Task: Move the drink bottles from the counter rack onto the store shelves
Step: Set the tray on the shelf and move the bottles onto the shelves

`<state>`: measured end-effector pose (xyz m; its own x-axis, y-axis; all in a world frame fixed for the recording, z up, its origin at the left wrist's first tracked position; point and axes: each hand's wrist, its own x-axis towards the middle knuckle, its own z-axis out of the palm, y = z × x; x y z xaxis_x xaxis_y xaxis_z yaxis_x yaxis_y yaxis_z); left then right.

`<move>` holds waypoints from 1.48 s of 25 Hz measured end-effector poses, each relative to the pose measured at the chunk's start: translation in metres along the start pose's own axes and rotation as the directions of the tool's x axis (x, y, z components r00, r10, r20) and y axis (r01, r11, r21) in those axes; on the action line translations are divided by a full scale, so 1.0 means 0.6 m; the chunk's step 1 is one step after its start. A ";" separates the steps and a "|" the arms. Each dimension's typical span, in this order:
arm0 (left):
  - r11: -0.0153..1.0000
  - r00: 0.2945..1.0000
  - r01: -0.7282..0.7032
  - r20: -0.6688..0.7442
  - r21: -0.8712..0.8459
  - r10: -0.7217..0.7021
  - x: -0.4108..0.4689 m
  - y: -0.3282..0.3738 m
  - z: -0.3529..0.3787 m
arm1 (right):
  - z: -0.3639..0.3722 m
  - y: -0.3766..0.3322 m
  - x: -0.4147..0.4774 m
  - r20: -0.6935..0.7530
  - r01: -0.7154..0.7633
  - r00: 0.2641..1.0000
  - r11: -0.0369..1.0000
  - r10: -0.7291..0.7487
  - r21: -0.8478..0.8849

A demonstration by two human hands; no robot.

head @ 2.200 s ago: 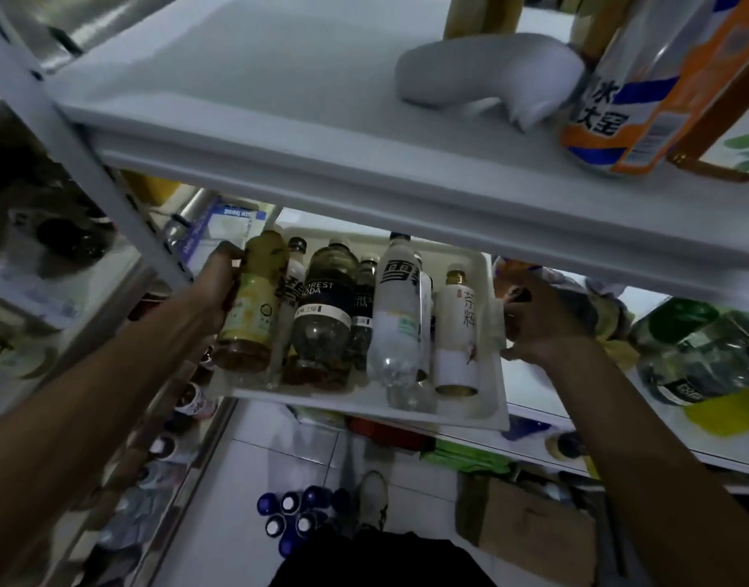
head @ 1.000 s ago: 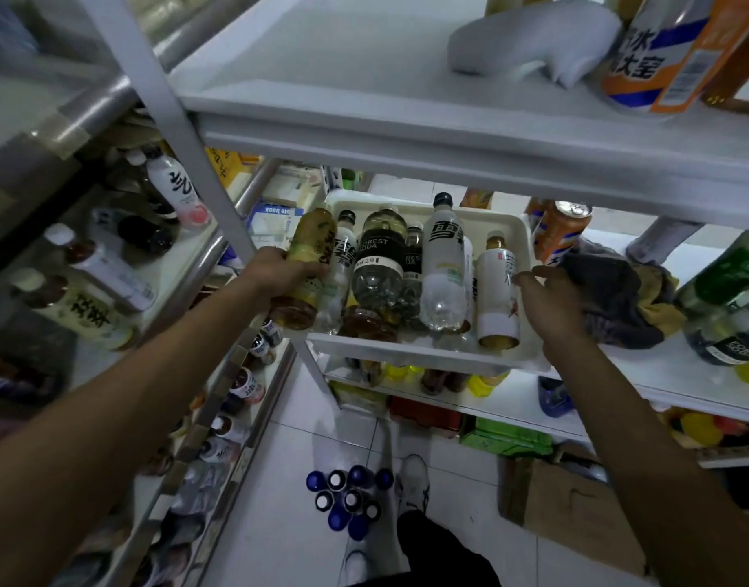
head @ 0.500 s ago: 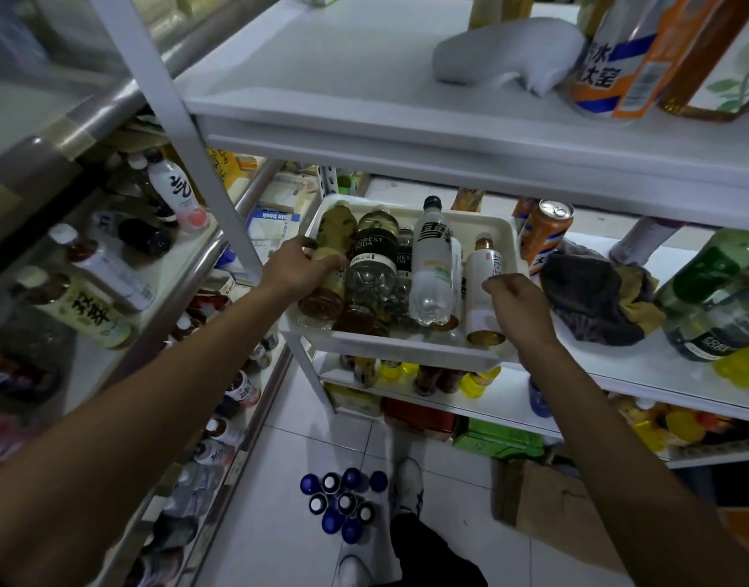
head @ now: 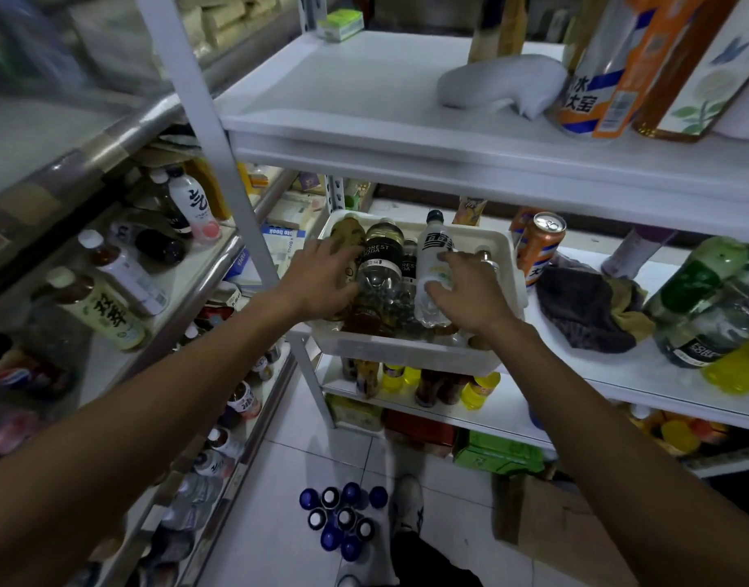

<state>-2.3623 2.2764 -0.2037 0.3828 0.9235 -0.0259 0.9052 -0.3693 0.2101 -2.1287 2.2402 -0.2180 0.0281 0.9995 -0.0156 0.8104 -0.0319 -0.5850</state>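
Observation:
The white plastic rack (head: 406, 353) rests on the front left corner of the middle shelf (head: 618, 366), filled with several upright drink bottles. My left hand (head: 322, 277) lies with spread fingers over the amber tea bottle (head: 347, 230) at the rack's left, beside the dark-labelled soda bottle (head: 379, 256). My right hand (head: 470, 290) curls round the white-labelled bottle (head: 434, 243), thumb on its left side and fingers over its right. A small bottle behind that hand is mostly hidden.
An orange can (head: 540, 243), a dark cloth (head: 584, 311) and green bottles (head: 699, 281) crowd the middle shelf to the right. The upper shelf (head: 364, 99) holds a grey cloth and tall bottles. Blue-capped bottles (head: 343, 519) stand on the floor; another stocked shelf unit (head: 102, 307) is on the left.
The rack has been set on the middle shelf. Both hands left its sides and moved in over the bottles; the right one now holds the white-labelled bottle.

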 end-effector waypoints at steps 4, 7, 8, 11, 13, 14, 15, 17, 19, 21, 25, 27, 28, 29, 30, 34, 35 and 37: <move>0.995 0.998 -0.032 0.057 0.099 0.026 -0.029 -0.003 -0.034 | 0.011 -0.065 0.003 0.117 0.139 0.985 0.984 -0.125 -0.115; 0.996 0.998 -0.031 0.063 0.087 0.025 -0.057 -0.025 -0.055 | 0.032 -0.108 0.007 0.188 0.216 0.966 0.956 -0.180 -0.197; 0.996 0.998 -0.028 0.061 0.079 0.023 -0.063 -0.033 -0.060 | 0.039 -0.119 0.008 0.201 0.231 0.961 0.950 -0.190 -0.208; 0.997 0.998 -0.001 0.055 0.074 -0.003 -0.074 -0.057 -0.071 | 0.061 -0.147 0.012 0.255 0.260 0.947 0.936 -0.198 -0.239; 1.000 0.998 0.010 0.064 0.012 -0.011 -0.072 -0.069 -0.066 | 0.070 -0.161 0.019 0.275 0.267 0.941 0.934 -0.199 -0.239; 0.999 0.997 0.023 0.070 -0.038 -0.020 -0.070 -0.074 -0.060 | 0.074 -0.165 0.024 0.271 0.265 0.941 0.938 -0.202 -0.222; 0.996 0.997 0.043 0.071 -0.080 -0.037 -0.065 -0.076 -0.053 | 0.076 -0.167 0.028 0.262 0.259 0.944 0.944 -0.203 -0.203; 0.987 0.994 0.098 0.070 -0.129 -0.090 -0.046 -0.076 -0.038 | 0.078 -0.164 0.039 0.252 0.252 0.946 0.950 -0.203 -0.182; 0.975 0.987 0.149 0.083 -0.163 -0.137 -0.023 -0.071 -0.020 | 0.074 -0.154 0.049 0.233 0.244 0.952 0.954 -0.200 -0.175; 0.961 0.979 0.200 0.075 -0.194 -0.188 -0.002 -0.061 0.000 | 0.070 -0.143 0.059 0.204 0.221 0.961 0.963 -0.188 -0.154; 0.887 0.950 0.298 0.022 -0.353 -0.311 0.015 -0.048 0.027 | 0.076 -0.134 0.067 0.163 0.154 0.975 0.988 -0.149 -0.021; 0.721 0.910 0.394 0.135 -0.570 -0.391 0.021 -0.058 0.028 | 0.078 -0.131 0.068 0.121 0.147 0.981 0.987 -0.154 0.062; 0.571 0.880 0.447 0.223 -0.689 -0.420 0.021 -0.066 0.026 | 0.078 -0.130 0.067 0.087 0.139 0.985 0.983 -0.150 0.116; 0.421 0.852 0.485 0.304 -0.767 -0.427 0.018 -0.075 0.023 | 0.077 -0.129 0.065 0.043 0.130 0.989 0.977 -0.139 0.170; 0.323 0.837 0.501 0.355 -0.803 -0.417 0.012 -0.083 0.020 | 0.075 -0.128 0.063 -0.003 0.125 0.992 0.969 -0.127 0.214; 0.099 0.831 0.502 0.446 -0.859 -0.333 -0.035 -0.101 0.026 | 0.069 -0.140 0.060 -0.096 0.115 0.991 0.942 -0.089 0.314; 0.044 0.829 0.499 0.463 -0.865 -0.313 -0.049 -0.103 0.030 | 0.071 -0.146 0.061 -0.089 0.083 0.994 0.934 -0.055 0.348; -0.040 0.836 0.482 0.473 -0.875 -0.280 -0.079 -0.108 0.033 | 0.079 -0.162 0.059 -0.024 -0.034 0.998 0.862 0.054 0.505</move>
<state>-2.4353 2.2547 -0.2356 0.1535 0.8259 -0.5425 -0.0132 0.5506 0.8346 -2.2343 2.2790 -0.1999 0.0855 0.9960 -0.0277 0.4021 -0.0599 -0.9136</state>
